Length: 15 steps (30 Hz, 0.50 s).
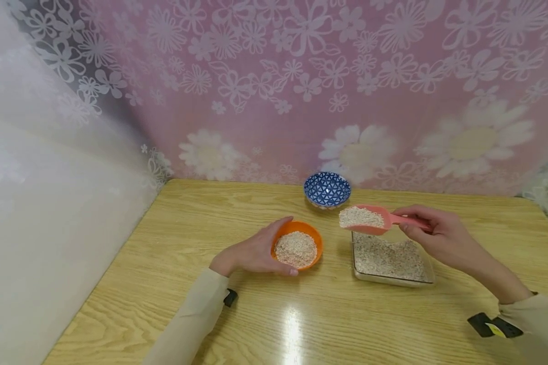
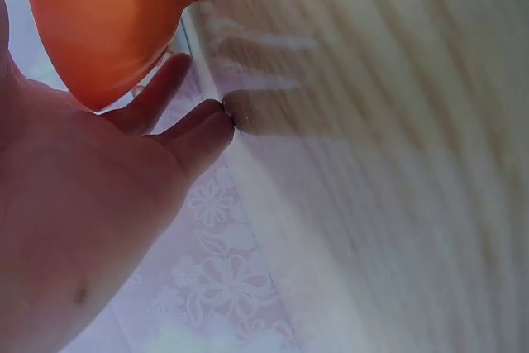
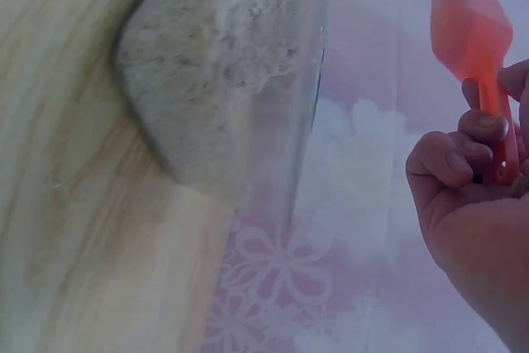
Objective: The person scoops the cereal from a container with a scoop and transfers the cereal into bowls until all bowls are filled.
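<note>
The right hand [image 1: 438, 234] pinches the handle of a pink scoop [image 1: 365, 220] between thumb and curled fingers; the right wrist view shows those fingers [image 3: 463, 150] wrapped round the thin handle near its end. The scoop sits just right of the frame's centre in the head view, held level above the far left corner of a clear rectangular container [image 1: 392, 261] and heaped with pale grain. It looks like light, stiff plastic, so the load is small, but the grain is loose and would probably spill at any tilt. The handle seems the only sensible place to hold it, and a grip nearer the bowl of the scoop would likely steady it more.

The left hand [image 1: 255, 252] cups the left side of an orange bowl [image 1: 317, 242] at the middle of the frame, fingers gently curved round its wall, thumb at the far rim. The left wrist view shows the fingertips [image 2: 211, 130] resting against the surface [image 1: 187, 238] beside the bowl's base. The bowl is small, smooth and glossy, already well filled with the same grain; it would probably slide easily on the polished wood if not held.

A blue patterned bowl [image 1: 327, 189] stands apart behind both, near the flowered backdrop [image 1: 301, 76].
</note>
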### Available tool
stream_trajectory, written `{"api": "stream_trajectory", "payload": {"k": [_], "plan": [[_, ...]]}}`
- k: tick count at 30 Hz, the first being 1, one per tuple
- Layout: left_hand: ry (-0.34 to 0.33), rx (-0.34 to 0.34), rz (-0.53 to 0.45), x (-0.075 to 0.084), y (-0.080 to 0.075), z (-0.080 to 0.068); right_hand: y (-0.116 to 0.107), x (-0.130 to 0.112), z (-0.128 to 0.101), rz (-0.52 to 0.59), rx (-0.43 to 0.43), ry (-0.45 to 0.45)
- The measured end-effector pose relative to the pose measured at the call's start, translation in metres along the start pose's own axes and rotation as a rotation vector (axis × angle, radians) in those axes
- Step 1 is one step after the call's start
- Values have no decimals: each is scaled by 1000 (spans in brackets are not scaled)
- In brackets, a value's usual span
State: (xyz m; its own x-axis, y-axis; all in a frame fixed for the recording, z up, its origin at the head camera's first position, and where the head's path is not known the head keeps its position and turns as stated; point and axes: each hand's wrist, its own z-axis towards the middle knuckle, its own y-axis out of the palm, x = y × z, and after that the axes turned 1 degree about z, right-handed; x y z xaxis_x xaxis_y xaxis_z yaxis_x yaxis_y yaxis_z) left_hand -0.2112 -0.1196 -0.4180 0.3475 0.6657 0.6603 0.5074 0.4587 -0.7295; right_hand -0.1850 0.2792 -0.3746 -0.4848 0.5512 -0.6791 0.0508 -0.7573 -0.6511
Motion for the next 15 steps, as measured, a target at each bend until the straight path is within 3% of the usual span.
{"api": "stream_trajectory", "payload": {"k": [15], "plan": [[-26, -10, -59, -3, 0, 1, 24, -38, 45, -60, -219, -50]]}}
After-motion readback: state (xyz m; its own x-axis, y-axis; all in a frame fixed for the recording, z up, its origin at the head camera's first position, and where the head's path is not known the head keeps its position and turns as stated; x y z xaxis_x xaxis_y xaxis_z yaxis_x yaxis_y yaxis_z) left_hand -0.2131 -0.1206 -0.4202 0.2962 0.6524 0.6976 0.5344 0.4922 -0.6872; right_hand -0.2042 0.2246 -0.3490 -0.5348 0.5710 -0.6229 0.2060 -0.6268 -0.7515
